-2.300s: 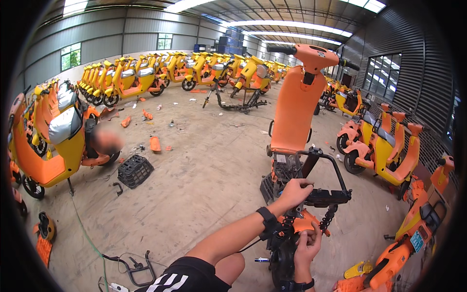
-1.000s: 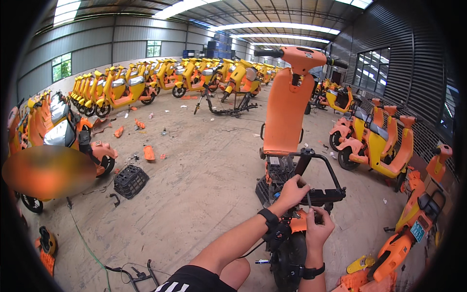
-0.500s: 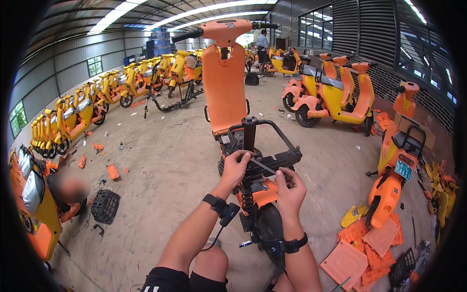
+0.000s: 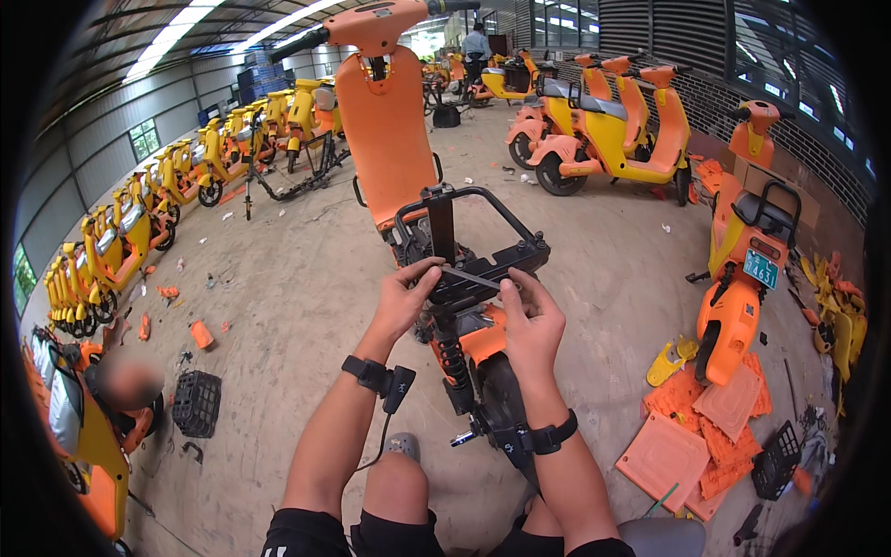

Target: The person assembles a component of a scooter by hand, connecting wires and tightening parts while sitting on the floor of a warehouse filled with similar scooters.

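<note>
Between both hands a thin, flat grey strip [image 4: 471,278] is stretched, and I cannot make out its material. My left hand [image 4: 405,297] pinches one end between thumb and fingers. The other end is at my right hand [image 4: 534,317], pinched between thumb and forefinger. Just behind the strip is the black metal seat frame [image 4: 506,263] of a partly stripped orange scooter [image 4: 390,139]. Below my hands show its coil-spring shock absorber [image 4: 453,357] and rear wheel [image 4: 501,395]. Each wrist wears a black strap with a small device.
Orange plastic panels [image 4: 661,457] and a yellow part [image 4: 672,360] lie to the right, near another orange scooter [image 4: 729,316]. A black basket [image 4: 197,404] is on the floor at left. Rows of yellow scooters [image 4: 130,232] line the left. Another person [image 4: 476,46] stands far back.
The view has shifted, so the scooter and my hands appear further left. The strip stays between both hands and lies flatter, less slanted than before.
</note>
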The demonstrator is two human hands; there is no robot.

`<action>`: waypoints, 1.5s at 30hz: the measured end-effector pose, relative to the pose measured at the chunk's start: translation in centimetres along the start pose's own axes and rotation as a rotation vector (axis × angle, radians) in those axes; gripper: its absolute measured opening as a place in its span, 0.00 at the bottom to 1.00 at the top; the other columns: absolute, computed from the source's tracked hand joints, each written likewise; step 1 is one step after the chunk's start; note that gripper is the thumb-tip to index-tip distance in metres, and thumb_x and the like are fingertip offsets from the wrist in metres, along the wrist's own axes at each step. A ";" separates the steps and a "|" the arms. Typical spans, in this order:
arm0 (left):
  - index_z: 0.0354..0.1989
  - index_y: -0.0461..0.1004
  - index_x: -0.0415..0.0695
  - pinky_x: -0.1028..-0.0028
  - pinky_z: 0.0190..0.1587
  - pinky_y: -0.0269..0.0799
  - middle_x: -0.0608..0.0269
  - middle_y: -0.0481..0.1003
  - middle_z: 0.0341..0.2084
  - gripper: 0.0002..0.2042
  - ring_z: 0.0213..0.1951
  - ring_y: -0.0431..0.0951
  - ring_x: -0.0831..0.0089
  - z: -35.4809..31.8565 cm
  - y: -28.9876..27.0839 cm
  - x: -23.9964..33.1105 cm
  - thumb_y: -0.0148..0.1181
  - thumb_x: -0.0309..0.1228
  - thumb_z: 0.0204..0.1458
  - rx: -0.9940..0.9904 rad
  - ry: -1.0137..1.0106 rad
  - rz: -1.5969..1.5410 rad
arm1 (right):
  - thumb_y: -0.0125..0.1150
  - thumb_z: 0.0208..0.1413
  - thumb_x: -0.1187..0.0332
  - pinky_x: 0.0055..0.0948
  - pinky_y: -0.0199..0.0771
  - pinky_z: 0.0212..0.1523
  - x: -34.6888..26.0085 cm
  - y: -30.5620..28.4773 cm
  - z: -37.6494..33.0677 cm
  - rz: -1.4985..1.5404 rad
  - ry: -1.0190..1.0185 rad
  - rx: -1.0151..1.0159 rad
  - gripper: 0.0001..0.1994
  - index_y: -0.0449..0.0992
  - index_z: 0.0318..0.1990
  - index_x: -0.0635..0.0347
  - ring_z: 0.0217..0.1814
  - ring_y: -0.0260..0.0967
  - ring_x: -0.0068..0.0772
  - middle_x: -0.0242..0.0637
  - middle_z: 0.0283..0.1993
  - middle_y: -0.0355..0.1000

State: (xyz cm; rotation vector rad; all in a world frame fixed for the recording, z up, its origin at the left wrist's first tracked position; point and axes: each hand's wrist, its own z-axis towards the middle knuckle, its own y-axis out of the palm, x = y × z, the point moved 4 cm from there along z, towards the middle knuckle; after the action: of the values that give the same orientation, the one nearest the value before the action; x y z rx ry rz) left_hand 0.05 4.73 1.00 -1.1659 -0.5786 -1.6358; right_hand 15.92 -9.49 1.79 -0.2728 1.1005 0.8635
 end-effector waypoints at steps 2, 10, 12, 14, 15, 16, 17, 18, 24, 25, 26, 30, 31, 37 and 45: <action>0.51 0.79 0.39 0.78 0.44 0.71 0.68 0.80 0.39 0.15 0.39 0.74 0.83 0.0 0.1 -0.3 0.60 0.37 0.63 0.006 -0.008 -0.006 | 0.64 0.62 0.67 0.16 0.63 0.26 -0.2 0.1 -0.1 -0.021 0.004 -0.011 0.16 0.77 0.53 0.69 0.24 0.60 0.10 0.28 0.31 0.72; 0.46 0.81 0.33 0.79 0.40 0.72 0.64 0.81 0.35 0.14 0.36 0.76 0.83 -0.6 1.1 0.0 0.66 0.32 0.58 0.220 0.057 -0.112 | 0.57 0.62 0.75 0.14 0.64 0.27 -0.4 0.3 -0.2 0.034 -0.038 -0.012 0.25 0.64 0.66 0.66 0.25 0.62 0.09 0.32 0.42 0.75; 0.44 0.81 0.34 0.78 0.39 0.71 0.62 0.82 0.36 0.14 0.36 0.76 0.80 -0.8 1.2 0.5 0.66 0.34 0.58 0.250 0.033 -0.079 | 0.58 0.62 0.75 0.15 0.67 0.29 -0.3 0.5 -0.3 0.009 -0.052 -0.062 0.24 0.65 0.66 0.66 0.26 0.64 0.11 0.34 0.45 0.75; 0.44 0.82 0.34 0.78 0.36 0.70 0.63 0.81 0.35 0.14 0.34 0.75 0.81 -1.0 1.5 0.7 0.67 0.34 0.57 0.276 0.035 -0.080 | 0.59 0.61 0.73 0.17 0.70 0.31 0.6 0.7 -0.3 0.006 -0.036 -0.075 0.24 0.67 0.64 0.66 0.30 0.69 0.16 0.39 0.50 0.75; 0.44 0.82 0.35 0.78 0.32 0.69 0.64 0.81 0.34 0.14 0.31 0.74 0.82 -1.1 1.6 0.8 0.67 0.34 0.57 0.303 0.037 -0.077 | 0.59 0.60 0.72 0.18 0.71 0.32 0.3 0.9 -0.3 -0.081 -0.092 -0.092 0.24 0.68 0.64 0.66 0.32 0.71 0.19 0.40 0.52 0.75; 0.44 0.82 0.35 0.78 0.32 0.69 0.64 0.81 0.34 0.14 0.31 0.74 0.82 -1.1 1.8 1.0 0.67 0.34 0.57 0.303 0.036 -0.079 | 0.60 0.60 0.71 0.20 0.73 0.33 0.1 1.1 -0.4 -0.169 -0.148 -0.109 0.23 0.69 0.63 0.66 0.34 0.72 0.22 0.42 0.54 0.74; 0.43 0.82 0.35 0.79 0.31 0.68 0.63 0.81 0.32 0.14 0.30 0.73 0.83 -1.2 1.8 1.2 0.68 0.34 0.56 0.340 0.037 -0.041 | 0.60 0.59 0.70 0.21 0.74 0.34 0.2 1.3 -0.5 -0.129 -0.096 -0.124 0.23 0.70 0.62 0.66 0.41 0.74 0.25 0.43 0.56 0.73; 0.43 0.82 0.35 0.79 0.29 0.67 0.63 0.81 0.31 0.14 0.28 0.73 0.83 -1.2 1.8 1.3 0.69 0.34 0.55 0.379 0.037 -0.003 | 0.60 0.59 0.70 0.21 0.74 0.34 0.3 1.5 -0.5 -0.130 -0.096 -0.125 0.23 0.70 0.62 0.66 0.41 0.74 0.25 0.43 0.56 0.73; 0.34 0.81 0.33 0.70 0.38 0.73 0.52 0.79 0.29 0.12 0.31 0.78 0.66 -1.1 2.2 1.2 0.70 0.32 0.52 0.564 0.220 0.256 | 0.60 0.60 0.69 0.26 0.76 0.39 0.9 2.3 -0.6 -0.243 -0.207 -0.221 0.23 0.70 0.62 0.66 0.48 0.73 0.32 0.45 0.58 0.71; 0.34 0.81 0.33 0.70 0.38 0.73 0.52 0.79 0.29 0.12 0.31 0.78 0.66 -0.9 2.5 1.2 0.70 0.32 0.52 0.562 0.219 0.254 | 0.60 0.60 0.68 0.27 0.77 0.40 1.2 2.4 -0.7 -0.263 -0.213 -0.243 0.23 0.70 0.61 0.66 0.48 0.73 0.33 0.46 0.58 0.72; 0.32 0.79 0.34 0.68 0.37 0.72 0.52 0.78 0.27 0.12 0.30 0.77 0.65 -0.8 2.8 1.2 0.69 0.32 0.52 0.592 0.224 0.272 | 0.59 0.60 0.68 0.28 0.77 0.41 1.4 2.5 -0.7 -0.283 -0.220 -0.265 0.22 0.71 0.61 0.66 0.47 0.74 0.34 0.46 0.57 0.72; 0.28 0.71 0.35 0.64 0.35 0.69 0.52 0.74 0.24 0.14 0.28 0.74 0.62 -0.5 3.4 1.2 0.67 0.33 0.54 0.685 0.192 0.342 | 0.59 0.60 0.68 0.28 0.77 0.41 1.4 3.1 -1.0 -0.186 -0.062 -0.300 0.22 0.72 0.60 0.65 0.47 0.74 0.33 0.46 0.56 0.72; 0.28 0.71 0.35 0.64 0.35 0.69 0.52 0.74 0.24 0.14 0.28 0.74 0.62 -0.5 3.5 1.2 0.67 0.33 0.54 0.684 0.192 0.340 | 0.59 0.60 0.67 0.28 0.77 0.41 1.6 3.1 -0.9 -0.184 -0.063 -0.293 0.21 0.72 0.60 0.65 0.47 0.74 0.32 0.45 0.56 0.73; 0.33 0.72 0.35 0.63 0.35 0.68 0.52 0.73 0.25 0.11 0.28 0.73 0.59 -0.5 3.4 1.3 0.62 0.32 0.56 0.602 0.164 0.314 | 0.60 0.60 0.67 0.28 0.77 0.41 2.3 2.7 -0.7 -0.209 -0.091 -0.245 0.20 0.73 0.59 0.64 0.46 0.75 0.32 0.43 0.53 0.75; 0.60 0.73 0.42 0.70 0.44 0.72 0.55 0.78 0.35 0.18 0.36 0.76 0.68 0.5 2.9 0.7 0.50 0.32 0.64 0.237 0.106 0.299 | 0.59 0.60 0.69 0.28 0.76 0.41 2.8 1.9 -0.5 -0.214 -0.068 -0.194 0.19 0.74 0.58 0.64 0.45 0.75 0.32 0.41 0.51 0.76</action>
State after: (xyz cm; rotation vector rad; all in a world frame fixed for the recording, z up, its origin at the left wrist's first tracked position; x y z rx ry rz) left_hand 2.87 3.72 1.37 -0.9357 -0.4887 -1.3257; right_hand 14.68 -7.21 -0.47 -0.5101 0.9069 0.7826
